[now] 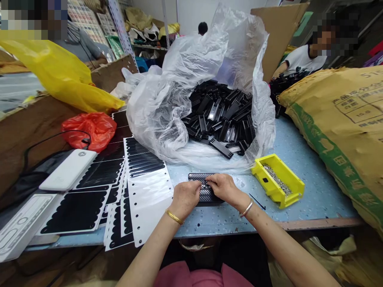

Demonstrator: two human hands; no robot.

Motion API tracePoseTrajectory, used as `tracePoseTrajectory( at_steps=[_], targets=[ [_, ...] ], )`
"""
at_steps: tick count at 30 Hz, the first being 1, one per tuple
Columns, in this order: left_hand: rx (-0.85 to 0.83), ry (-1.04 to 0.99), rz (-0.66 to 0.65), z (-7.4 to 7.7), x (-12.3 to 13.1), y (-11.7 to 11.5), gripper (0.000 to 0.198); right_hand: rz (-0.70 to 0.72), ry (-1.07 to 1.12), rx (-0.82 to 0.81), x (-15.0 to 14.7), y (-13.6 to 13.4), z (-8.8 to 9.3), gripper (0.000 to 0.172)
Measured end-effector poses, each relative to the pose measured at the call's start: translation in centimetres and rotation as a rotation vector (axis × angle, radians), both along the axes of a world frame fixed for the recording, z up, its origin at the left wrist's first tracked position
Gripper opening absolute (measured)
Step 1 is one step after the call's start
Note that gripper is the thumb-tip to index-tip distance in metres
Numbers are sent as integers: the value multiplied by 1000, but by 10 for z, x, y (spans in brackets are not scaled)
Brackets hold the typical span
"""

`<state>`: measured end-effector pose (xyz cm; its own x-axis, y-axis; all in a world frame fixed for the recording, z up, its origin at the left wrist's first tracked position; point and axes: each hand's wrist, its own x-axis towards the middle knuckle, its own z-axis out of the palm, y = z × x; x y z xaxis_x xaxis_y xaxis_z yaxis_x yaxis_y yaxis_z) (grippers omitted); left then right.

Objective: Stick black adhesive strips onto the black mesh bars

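A black perforated plastic part [201,176] lies flat on the blue table [311,187] in front of me. My left hand [185,197] rests on its left end with the fingers curled down onto it. My right hand [224,188] presses on its right side, thumb and fingertips pinched together over the middle of the part. Whether anything small sits in that pinch is too fine to see. A yellow tray [279,180] holding small silvery pieces stands just right of my right hand.
A clear plastic bag [167,99] full of black plastic parts [223,115] sits behind my hands. Sheets of black adhesive strips [140,167] lie to the left, beside a white device [67,169]. A large yellow sack [344,127] fills the right side. Another person [302,59] sits beyond.
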<state>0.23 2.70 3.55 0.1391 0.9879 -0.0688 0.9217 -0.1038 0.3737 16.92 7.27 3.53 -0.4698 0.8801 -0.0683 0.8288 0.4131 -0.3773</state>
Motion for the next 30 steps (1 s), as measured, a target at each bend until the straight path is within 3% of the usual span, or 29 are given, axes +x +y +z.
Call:
tracePoseTrajectory(
  at_steps=[12, 18, 23, 27, 30],
  targets=[
    [19, -28, -23, -2, 0, 1, 27, -56, 64, -10, 27, -10, 0, 24],
    [53, -131, 54, -8, -15, -7, 22, -323, 337, -26, 41, -17, -6, 19],
    [43, -327, 167, -14, -26, -13, 21, -590, 376, 29, 49, -23, -20, 41],
    [49, -273, 322, -14, -27, -15, 24, -600, 423, -123, 42, -22, -28, 44],
    [6, -143, 328, -13, -21, -13, 40, -590, 375, -152, 32, -19, -27, 44]
  ],
)
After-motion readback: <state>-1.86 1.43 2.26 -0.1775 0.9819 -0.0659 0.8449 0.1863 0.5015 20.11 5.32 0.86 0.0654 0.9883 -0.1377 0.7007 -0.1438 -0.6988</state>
